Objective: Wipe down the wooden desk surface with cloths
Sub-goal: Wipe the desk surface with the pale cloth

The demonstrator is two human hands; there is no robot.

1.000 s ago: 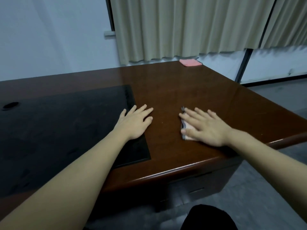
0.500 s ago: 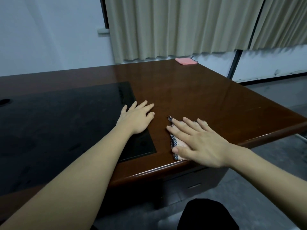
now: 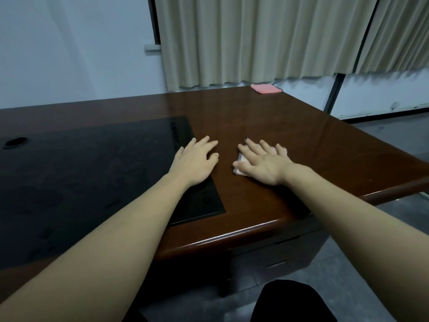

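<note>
The dark brown wooden desk (image 3: 313, 159) fills the middle of the view. My right hand (image 3: 263, 162) lies flat with straight fingers on a small folded light cloth with a dark checked edge (image 3: 239, 163), pressing it to the wood; most of the cloth is hidden under the palm. My left hand (image 3: 196, 162) rests flat and empty on the desk just left of it, half on the black inlaid pad (image 3: 81, 177). A second, pink cloth (image 3: 265, 88) lies folded at the desk's far right corner.
A round cable hole (image 3: 15, 142) sits in the pad's far left. Beige curtains (image 3: 267, 38) and a pale wall stand behind the desk. The desk's front edge (image 3: 232, 238) runs near me, with drawers (image 3: 276, 261) below and grey floor to the right.
My right hand has slid the cloth away from the front edge, toward the middle of the desk. The left hand has stayed flat in about the same place.
</note>
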